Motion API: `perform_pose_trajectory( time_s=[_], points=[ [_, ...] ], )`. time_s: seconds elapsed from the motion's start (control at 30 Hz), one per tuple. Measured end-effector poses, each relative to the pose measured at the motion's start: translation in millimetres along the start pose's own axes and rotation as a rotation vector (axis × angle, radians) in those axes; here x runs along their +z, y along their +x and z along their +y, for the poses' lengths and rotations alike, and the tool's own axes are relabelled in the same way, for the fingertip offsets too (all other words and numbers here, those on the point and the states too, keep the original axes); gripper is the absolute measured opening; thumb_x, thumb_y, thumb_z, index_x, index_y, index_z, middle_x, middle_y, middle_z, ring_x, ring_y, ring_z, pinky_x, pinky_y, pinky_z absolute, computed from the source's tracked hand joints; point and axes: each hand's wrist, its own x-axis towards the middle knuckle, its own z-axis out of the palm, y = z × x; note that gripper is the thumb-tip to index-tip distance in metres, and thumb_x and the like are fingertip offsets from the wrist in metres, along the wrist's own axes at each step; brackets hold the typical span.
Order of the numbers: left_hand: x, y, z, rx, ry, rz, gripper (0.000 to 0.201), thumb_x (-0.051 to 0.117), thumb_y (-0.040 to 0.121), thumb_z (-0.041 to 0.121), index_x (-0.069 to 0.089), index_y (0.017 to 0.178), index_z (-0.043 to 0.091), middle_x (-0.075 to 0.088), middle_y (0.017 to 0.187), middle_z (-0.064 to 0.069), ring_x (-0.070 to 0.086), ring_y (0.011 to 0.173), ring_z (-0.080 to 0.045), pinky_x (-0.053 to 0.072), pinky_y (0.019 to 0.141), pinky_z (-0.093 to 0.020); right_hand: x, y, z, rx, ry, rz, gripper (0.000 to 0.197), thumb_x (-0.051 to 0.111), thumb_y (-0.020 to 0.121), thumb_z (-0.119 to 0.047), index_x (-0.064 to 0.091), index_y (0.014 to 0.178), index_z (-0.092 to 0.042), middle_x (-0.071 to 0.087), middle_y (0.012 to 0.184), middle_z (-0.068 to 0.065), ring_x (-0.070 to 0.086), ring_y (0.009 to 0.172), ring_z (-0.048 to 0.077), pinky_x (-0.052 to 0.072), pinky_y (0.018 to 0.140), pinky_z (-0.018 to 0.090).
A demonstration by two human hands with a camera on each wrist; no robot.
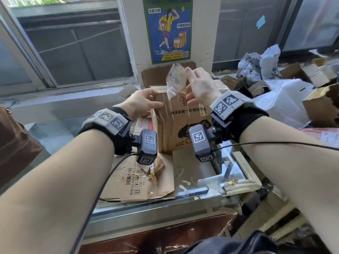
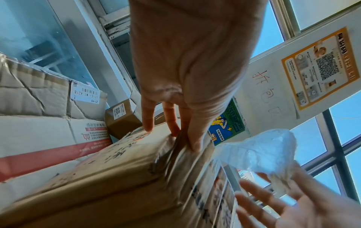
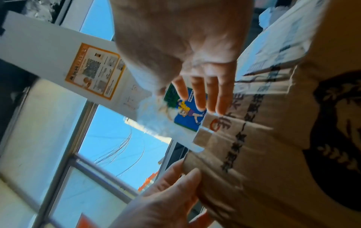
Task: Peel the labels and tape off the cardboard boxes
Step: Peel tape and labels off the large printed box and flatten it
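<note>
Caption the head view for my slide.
Right hand peels clear tape off a cardboard box steadied by the left hand.

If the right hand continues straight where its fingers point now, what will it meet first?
Probably the poster; the right hand, holding clear tape, points up past the cardboard box. Depth is unclear.

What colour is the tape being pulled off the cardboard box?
Clear, slightly cloudy tape, lifted above the brown cardboard box; shows best in the head view.
</note>
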Motion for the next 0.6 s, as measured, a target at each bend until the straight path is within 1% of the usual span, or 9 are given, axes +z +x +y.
perform_pose_trajectory(
  time_s=[0.03,0.1,0.17,0.2,0.27,0.33,0.4,0.5,0.6],
  points=[
    [-0.3,0.9,-2.1,0.003,-0.009,0.005,0.023,0.065,0.088,0.001,0.061,0.102,0.018,0.067,0.105,-0.010,0.061,0.092,-0.022,0.049,0.093,-0.043,4.2,2.6,-1.0,-0.075,-0.048,0.082,0.029,0.034,0.101,-0.041,0.046,0.102,-0.015,0.061,0.098,0.010,0.061,0.080,0.024,0.056,0.077,0.045],
    [0.1,1.1,-6.2,0.006,-0.028,0.023,0.031,0.064,0.088,-0.001,0.060,0.115,0.015,0.067,0.102,-0.009,0.062,0.087,-0.019,0.051,0.081,-0.033,10.5,4.0,-3.1,-0.265,-0.133,0.174,0.022,0.034,0.103,-0.025,0.050,0.114,-0.014,0.061,0.112,0.009,0.058,0.093,0.018,0.048,0.083,0.031],
    [2.1,0.7,-7.7,0.024,-0.055,0.043,0.036,0.062,0.088,-0.004,0.058,0.120,0.012,0.067,0.093,-0.004,0.065,0.072,-0.008,0.050,0.064,-0.016,14.9,5.3,-3.8,-0.408,-0.235,0.122,0.037,0.040,0.097,-0.005,0.045,0.133,-0.011,0.055,0.123,0.008,0.053,0.102,0.014,0.041,0.086,0.020],
    [3.2,0.4,-6.8,0.032,-0.067,0.056,0.037,0.060,0.089,-0.006,0.058,0.120,0.012,0.066,0.089,-0.001,0.065,0.065,-0.002,0.048,0.057,-0.011,16.4,6.0,-2.9,-0.430,-0.289,0.067,0.051,0.045,0.091,0.002,0.039,0.139,-0.012,0.051,0.124,0.009,0.051,0.104,0.015,0.041,0.087,0.020],
    [4.3,1.2,-5.2,0.039,-0.080,0.080,0.038,0.059,0.089,-0.008,0.058,0.121,0.014,0.065,0.084,0.001,0.063,0.057,0.004,0.045,0.052,-0.008,20.7,7.9,2.0,-0.409,-0.381,-0.064,0.074,0.051,0.081,0.010,0.027,0.147,-0.015,0.043,0.129,0.012,0.048,0.112,0.019,0.041,0.093,0.025],
    [5.2,3.8,-4.4,0.039,-0.074,0.077,0.039,0.059,0.089,-0.007,0.059,0.120,0.018,0.064,0.082,0.002,0.064,0.060,0.000,0.045,0.052,-0.009,24.5,10.3,8.7,-0.401,-0.464,-0.197,0.092,0.053,0.074,0.014,0.016,0.151,-0.021,0.034,0.139,0.012,0.039,0.127,0.025,0.035,0.105,0.031],
    [4.2,8.5,-4.9,0.034,-0.076,0.071,0.041,0.060,0.089,-0.006,0.060,0.120,0.020,0.064,0.083,0.001,0.063,0.064,-0.004,0.045,0.051,-0.010,29.8,13.0,14.3,-0.436,-0.537,-0.286,0.098,0.056,0.074,0.012,0.013,0.152,-0.029,0.024,0.149,0.008,0.025,0.137,0.026,0.027,0.113,0.038],
    [-1.6,17.5,-5.5,0.037,-0.059,0.053,0.041,0.066,0.085,-0.001,0.061,0.115,0.026,0.062,0.085,0.002,0.059,0.068,-0.008,0.045,0.058,-0.016,39.6,18.6,20.1,-0.513,-0.613,-0.303,0.075,0.061,0.083,-0.002,0.031,0.147,-0.029,0.025,0.152,0.003,0.023,0.139,0.023,0.023,0.113,0.035],
    [-7.2,25.7,-6.7,0.029,-0.051,0.021,0.043,0.067,0.085,-0.001,0.061,0.118,0.026,0.064,0.092,-0.001,0.059,0.072,-0.008,0.045,0.061,-0.015,41.8,27.1,19.6,-0.553,-0.551,-0.190,0.037,0.062,0.088,-0.012,0.058,0.124,-0.014,0.047,0.139,0.005,0.041,0.127,0.022,0.033,0.106,0.031]
  ],
)
